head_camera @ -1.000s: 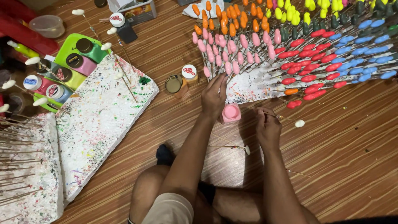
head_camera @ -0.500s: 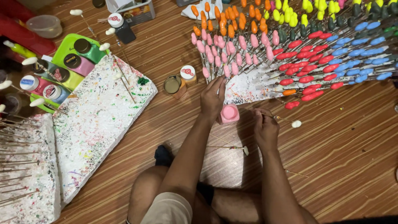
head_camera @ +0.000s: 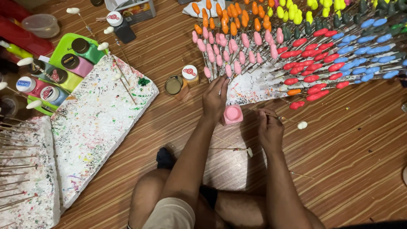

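So left hand point(head_camera: 215, 96) pinched a pink stick point(head_camera: 229, 70) into far foam point(head_camera: 254, 87); right hand point(head_camera: 270, 127) gripped white-tipped stick point(head_camera: 292, 121) beside open pink jar point(head_camera: 232, 114), handy for dipping.

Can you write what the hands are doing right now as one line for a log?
left hand: placing pink-tipped stick in foam board | right hand: holds white-tipped stick | pink paint pot: between hands

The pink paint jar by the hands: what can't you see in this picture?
Head view:
- Pink paint jar: paint level hidden; only its top shows.
- Left hand: its fingertips hide whatever it grips among the pink tips.
- Right hand: it pinches a thin stick with a white tip; the grip is covered by fingers.
- Blue tips: cut off by the right edge.
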